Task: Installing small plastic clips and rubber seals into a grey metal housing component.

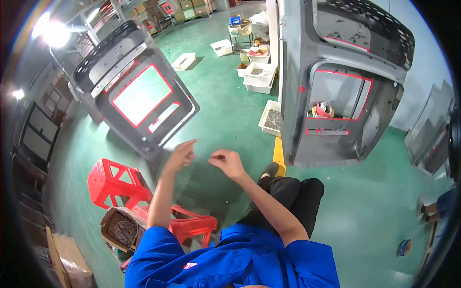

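Note:
My left hand (pixel 181 156) is in mid-air, slightly blurred, its index finger stretched out and the others loosely bent; I see nothing in it. Just right of it, my right hand (pixel 228 163) is raised with thumb and fingertips pinched together. Whatever is in that pinch, if anything, is too small to make out. Nearest my left hand is the lower end of a tilted grey moulded panel (pixel 169 126) with red-edged openings. A second grey panel (pixel 298 91), also with red-edged cutouts, stands upright to the right of my hands. Neither hand touches a panel.
Red plastic stools (pixel 103 185) stand at my left, beside a cardboard box (pixel 109 229) of small metal parts. White bins of small parts (pixel 265 126) line the floor ahead, near a yellow strip (pixel 278 156). Another person's arm (pixel 432 208) shows at far right.

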### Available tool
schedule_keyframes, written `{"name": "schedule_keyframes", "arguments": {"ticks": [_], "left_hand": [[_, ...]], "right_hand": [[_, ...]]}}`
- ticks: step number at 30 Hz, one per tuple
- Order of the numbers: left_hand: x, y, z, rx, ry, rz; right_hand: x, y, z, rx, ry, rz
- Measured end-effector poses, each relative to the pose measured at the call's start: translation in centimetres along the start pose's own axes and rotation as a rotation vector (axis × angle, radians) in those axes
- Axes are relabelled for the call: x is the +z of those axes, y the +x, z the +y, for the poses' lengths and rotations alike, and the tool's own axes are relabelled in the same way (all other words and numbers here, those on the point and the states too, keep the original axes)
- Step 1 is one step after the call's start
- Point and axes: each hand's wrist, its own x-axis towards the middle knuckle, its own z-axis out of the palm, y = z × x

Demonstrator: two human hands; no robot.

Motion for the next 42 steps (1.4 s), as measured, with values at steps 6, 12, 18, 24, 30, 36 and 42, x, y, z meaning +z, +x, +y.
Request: {"name": "schedule_keyframes", "arguments": {"ticks": [6,12,18,24,30,36,42], "left_hand": [[11.8,-0.8,-0.1,0.16,-0.425,-0.05],[17.1,0.3,2.4,0.282,-0.488,-0.278],[21.8,0.6,4.4,0.276,-0.751,-0.39],[25.0,2.4,4.0,0.243,-0.741,-0.36],[26.7,2.0,4.0,0.262,-0.677,-0.29],[25.9,1.5,3.8,0.243,-0.657,-0.328],[26.1,1.0,4.0,0.272,-0.591,-0.442]], "right_hand": [[-4.7,0.0,-4.9,-0.06,-0.08,-0.008],[-10.5,-0.1,-9.1,0.029,-0.072,0.0],[-15.5,0.1,-14.5,-0.28,-0.563,0.245],[-19.7,3.8,-17.1,-0.658,-1.069,0.514],[-19.6,5.7,-18.1,-0.786,-1.435,0.523],[-19.3,6.3,-18.1,-0.795,-1.441,0.473],[-20.0,6.3,-17.7,-0.798,-1.511,0.388]]}}
